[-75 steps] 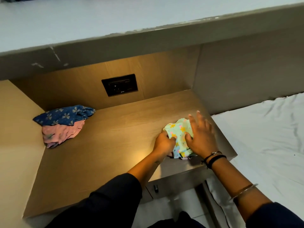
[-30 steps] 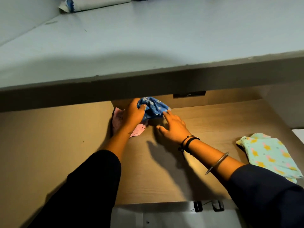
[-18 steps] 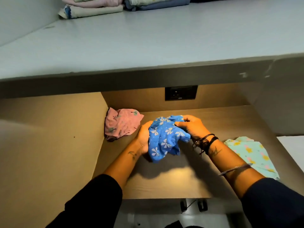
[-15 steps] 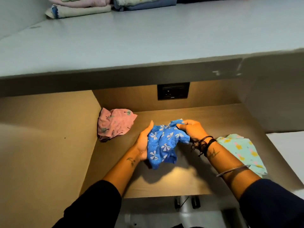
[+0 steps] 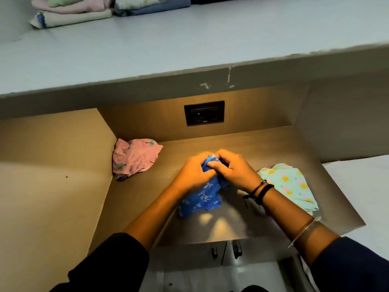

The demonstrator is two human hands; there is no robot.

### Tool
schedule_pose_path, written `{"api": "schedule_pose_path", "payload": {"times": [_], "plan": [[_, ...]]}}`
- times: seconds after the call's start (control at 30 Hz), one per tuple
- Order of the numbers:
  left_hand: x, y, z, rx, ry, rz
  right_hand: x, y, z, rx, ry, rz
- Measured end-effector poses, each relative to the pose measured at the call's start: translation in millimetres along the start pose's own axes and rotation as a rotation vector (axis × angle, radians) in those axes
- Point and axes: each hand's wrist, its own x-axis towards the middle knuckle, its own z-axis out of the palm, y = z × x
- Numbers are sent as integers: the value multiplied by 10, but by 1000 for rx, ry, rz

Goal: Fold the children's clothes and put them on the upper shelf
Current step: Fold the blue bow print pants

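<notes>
A blue garment with white flowers [image 5: 202,199] hangs bunched over the middle of the wooden lower shelf [image 5: 263,148]. My left hand [image 5: 192,173] and my right hand [image 5: 231,168] both grip its top edge, knuckles close together. A crumpled pink garment [image 5: 134,158] lies in the shelf's back left corner. A folded mint garment with yellow and pink prints [image 5: 292,185] rests at the shelf's right side. The pale upper shelf [image 5: 189,39] runs above, with folded clothes [image 5: 84,9] stacked at its far left.
A black wall socket [image 5: 204,112] sits in the back panel under the upper shelf. A wooden side panel [image 5: 52,165] closes the left. A white bed sheet [image 5: 362,197] lies to the right. Drawer handles [image 5: 226,251] show below the shelf's front edge.
I folded the mint garment, left it at the right, then took the blue garment off the pink one. Both hands have since drawn together on its top edge.
</notes>
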Motion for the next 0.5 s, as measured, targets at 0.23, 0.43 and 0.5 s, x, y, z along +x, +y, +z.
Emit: {"api": "schedule_pose_path", "payload": {"times": [0.23,0.43,0.5], "plan": [[-29,176,-595,-368,145,-66,-31,-112,-194,341,-408,164],[-81,174,-918,-482,237,-87,20,-223,-248,65,-344,151],[-80,120,-1024,-404,295,-54,131,-239,-354,-53,-220,118]]}}
